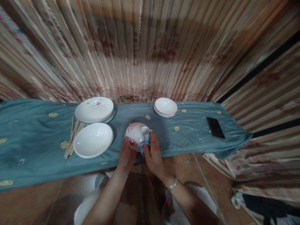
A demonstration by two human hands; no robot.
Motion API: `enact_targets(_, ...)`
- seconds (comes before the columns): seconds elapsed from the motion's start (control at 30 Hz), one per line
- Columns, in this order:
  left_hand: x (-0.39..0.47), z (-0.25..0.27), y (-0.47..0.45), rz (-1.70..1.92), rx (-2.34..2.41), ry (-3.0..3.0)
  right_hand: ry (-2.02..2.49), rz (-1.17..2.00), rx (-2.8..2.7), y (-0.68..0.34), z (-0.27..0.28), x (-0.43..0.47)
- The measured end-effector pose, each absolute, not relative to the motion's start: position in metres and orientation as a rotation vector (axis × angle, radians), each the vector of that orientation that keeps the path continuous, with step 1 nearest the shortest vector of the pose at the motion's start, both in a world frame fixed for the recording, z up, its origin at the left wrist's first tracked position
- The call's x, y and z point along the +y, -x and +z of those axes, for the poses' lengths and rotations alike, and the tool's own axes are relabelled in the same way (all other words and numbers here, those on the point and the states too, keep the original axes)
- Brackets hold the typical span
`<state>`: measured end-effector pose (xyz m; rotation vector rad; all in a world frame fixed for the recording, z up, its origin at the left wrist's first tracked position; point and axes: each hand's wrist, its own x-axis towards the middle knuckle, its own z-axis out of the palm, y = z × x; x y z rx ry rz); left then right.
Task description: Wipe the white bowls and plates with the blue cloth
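My left hand (127,154) grips the near left side of a white bowl (136,130) with red flower decoration. The bowl is tipped on its side, with its outside partly facing me, above the front part of the table. In my right hand (153,153) is a bunched blue-grey cloth (147,137), pressed against the bowl's right side. My right fingers are curled around the cloth, and a silvery bracelet sits on that wrist. The hands partly hide the bowl's lower edge.
Left of my hands are stacked white bowls (93,140), stacked flowered plates (93,109) and several wooden chopsticks (71,137). Red-rimmed small dishes (166,106) stand behind, to the right. A black phone (215,127) lies on the teal tablecloth (187,137). A pleated curtain (145,47) hangs behind.
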<state>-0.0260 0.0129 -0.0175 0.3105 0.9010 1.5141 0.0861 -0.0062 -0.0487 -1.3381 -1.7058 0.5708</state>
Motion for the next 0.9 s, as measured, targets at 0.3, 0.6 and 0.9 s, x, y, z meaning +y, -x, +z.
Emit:
enact_targets(0.3,0.017,-0.013,0.029,1.49,0.932,-0.152,1.314,0.467,-1.876,-0.077,-0.05,-0.026)
enact_targets(0.6,0.019,-0.011,0.031,1.532,0.95,-0.068,1.211,0.155,-2.095,-0.072,-0.066,-0.03)
enact_targets(0.9,0.012,-0.021,0.027,1.556,1.002,-0.187,1.12,-0.117,-2.28,-0.078,-0.04,-0.013)
